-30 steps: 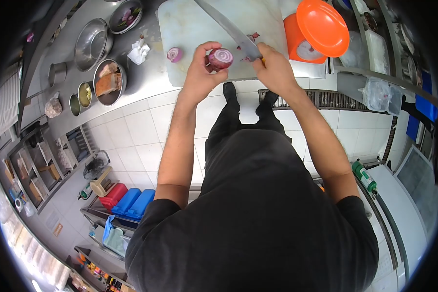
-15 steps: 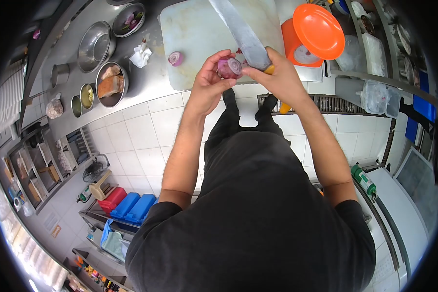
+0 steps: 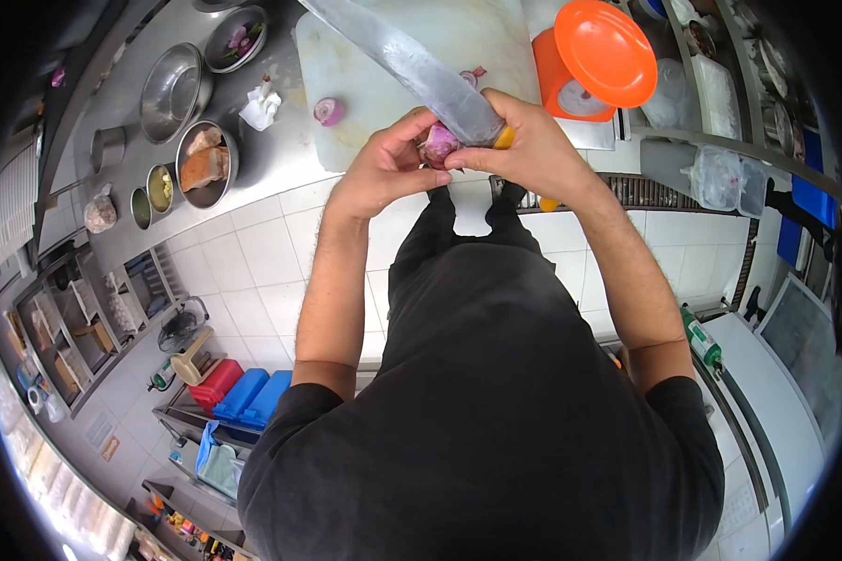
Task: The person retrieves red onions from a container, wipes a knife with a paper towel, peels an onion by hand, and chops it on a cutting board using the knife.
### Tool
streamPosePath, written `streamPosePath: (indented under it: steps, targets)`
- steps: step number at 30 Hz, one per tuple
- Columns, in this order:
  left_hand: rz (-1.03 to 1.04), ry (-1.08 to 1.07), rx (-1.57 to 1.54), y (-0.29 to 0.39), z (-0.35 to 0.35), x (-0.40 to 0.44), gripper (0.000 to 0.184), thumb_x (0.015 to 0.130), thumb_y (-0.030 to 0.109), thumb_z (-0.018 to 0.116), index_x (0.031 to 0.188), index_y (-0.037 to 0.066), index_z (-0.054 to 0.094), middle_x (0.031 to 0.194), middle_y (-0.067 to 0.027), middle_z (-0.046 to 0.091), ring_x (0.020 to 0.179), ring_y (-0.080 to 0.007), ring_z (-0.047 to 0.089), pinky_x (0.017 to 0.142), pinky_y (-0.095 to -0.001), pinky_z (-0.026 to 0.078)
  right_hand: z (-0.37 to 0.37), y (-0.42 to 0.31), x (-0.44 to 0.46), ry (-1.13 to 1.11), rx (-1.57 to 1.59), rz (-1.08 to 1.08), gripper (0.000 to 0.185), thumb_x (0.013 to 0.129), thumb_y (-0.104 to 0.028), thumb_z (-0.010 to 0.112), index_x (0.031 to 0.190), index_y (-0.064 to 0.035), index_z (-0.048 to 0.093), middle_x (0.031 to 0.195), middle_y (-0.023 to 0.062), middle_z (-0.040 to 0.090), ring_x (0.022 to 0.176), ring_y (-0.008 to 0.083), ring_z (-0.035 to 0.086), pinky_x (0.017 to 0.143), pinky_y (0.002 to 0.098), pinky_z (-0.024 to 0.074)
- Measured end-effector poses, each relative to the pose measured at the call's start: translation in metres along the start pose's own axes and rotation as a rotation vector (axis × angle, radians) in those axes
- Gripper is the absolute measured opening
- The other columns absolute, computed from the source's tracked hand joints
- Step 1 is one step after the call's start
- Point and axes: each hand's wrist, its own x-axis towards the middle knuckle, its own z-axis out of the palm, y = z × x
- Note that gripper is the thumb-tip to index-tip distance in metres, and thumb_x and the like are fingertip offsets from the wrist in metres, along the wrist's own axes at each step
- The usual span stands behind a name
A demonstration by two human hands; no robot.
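Note:
Between my two hands, just over the near edge of the white cutting board (image 3: 365, 65), is a purple onion (image 3: 439, 144). My left hand (image 3: 388, 166) is closed around its left side. My right hand (image 3: 526, 140) grips a large kitchen knife (image 3: 412, 70) by its yellow handle, and its thumb reaches to the onion. The broad blade points up and left across the board, its heel beside the onion. Another onion piece (image 3: 328, 111) lies on the board's left part. A small onion scrap (image 3: 471, 77) rests beyond the blade.
Left on the steel counter are a bowl of meat (image 3: 231, 178), an empty metal bowl (image 3: 199, 93), a bowl with onion pieces (image 3: 264, 37) and a crumpled tissue (image 3: 261, 108). An orange container (image 3: 552, 70) with an orange plate (image 3: 604, 51) stands right of the board.
The knife blade has swung leftward and now lies more slantwise. The onion has been turned and sits slightly lower and left, its ringed cut face no longer visible.

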Motion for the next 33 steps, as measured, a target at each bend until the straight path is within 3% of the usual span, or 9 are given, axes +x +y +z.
streamPosePath:
  steps: [12,17,20,23,26,29,33]
  targets:
    - [-0.024,-0.102,0.043,0.000,-0.009,0.003,0.078,0.085,-0.015,0.074,0.157,0.002,0.049,0.147,-0.0060,0.058,0.129,-0.0176,0.060,0.102,-0.0347,0.055,0.003,0.008,-0.005,-0.033,0.030,0.054,0.043,0.085,-0.031,0.092,0.114,-0.0035,0.076,0.101,0.0071,0.074,0.095,0.0146,0.067,0.085,0.0327,0.0524]
    - [-0.015,-0.139,0.063,0.002,-0.007,0.002,0.073,0.088,-0.015,0.074,0.155,0.004,0.054,0.144,-0.0028,0.057,0.117,-0.0143,0.061,0.099,-0.0325,0.053,0.003,0.005,-0.010,-0.034,0.096,0.074,0.034,0.090,-0.027,0.088,0.110,-0.0025,0.076,0.093,0.0048,0.074,0.086,0.0110,0.066,0.077,0.0307,0.0527]
    - [-0.052,-0.116,0.085,0.003,-0.006,0.003,0.067,0.087,-0.010,0.077,0.150,0.001,0.055,0.143,-0.0060,0.062,0.119,-0.0158,0.062,0.099,-0.0347,0.055,0.005,0.013,-0.011,-0.009,0.110,0.054,0.030,0.092,-0.025,0.086,0.108,-0.0014,0.076,0.088,0.0034,0.074,0.079,0.0093,0.065,0.071,0.0292,0.0526]
    - [-0.072,-0.074,0.119,0.005,-0.004,0.003,0.067,0.088,-0.007,0.079,0.151,0.001,0.055,0.138,-0.0049,0.065,0.117,-0.0156,0.064,0.099,-0.0346,0.055,0.007,0.012,-0.013,0.041,0.113,0.005,0.029,0.093,-0.024,0.085,0.107,-0.0006,0.076,0.085,0.0036,0.075,0.074,0.0088,0.064,0.069,0.0288,0.0528]
    - [-0.133,-0.048,0.119,-0.001,-0.006,0.005,0.051,0.091,-0.004,0.079,0.139,0.003,0.064,0.123,-0.0010,0.067,0.105,-0.0119,0.064,0.094,-0.0308,0.056,0.007,0.004,-0.018,0.012,-0.008,-0.006,0.030,0.092,-0.025,0.085,0.106,-0.0003,0.075,0.084,0.0048,0.075,0.073,0.0087,0.065,0.068,0.0290,0.0534]
    - [-0.091,0.016,0.072,0.001,0.007,0.006,0.044,0.091,-0.002,0.080,0.133,0.004,0.067,0.115,-0.0006,0.069,0.103,-0.0115,0.066,0.093,-0.0294,0.057,0.004,-0.005,-0.021,-0.025,-0.110,0.025,0.031,0.091,-0.026,0.086,0.105,-0.0002,0.075,0.081,0.0061,0.075,0.072,0.0088,0.065,0.068,0.0292,0.0540]
    - [-0.123,0.032,0.062,-0.002,0.006,0.006,0.051,0.091,0.000,0.081,0.140,0.003,0.063,0.119,-0.0021,0.069,0.106,-0.0117,0.066,0.095,-0.0296,0.056,-0.001,0.000,-0.024,0.016,-0.051,-0.013,0.034,0.089,-0.028,0.088,0.102,0.0004,0.074,0.083,0.0074,0.075,0.073,0.0096,0.067,0.070,0.0295,0.0550]
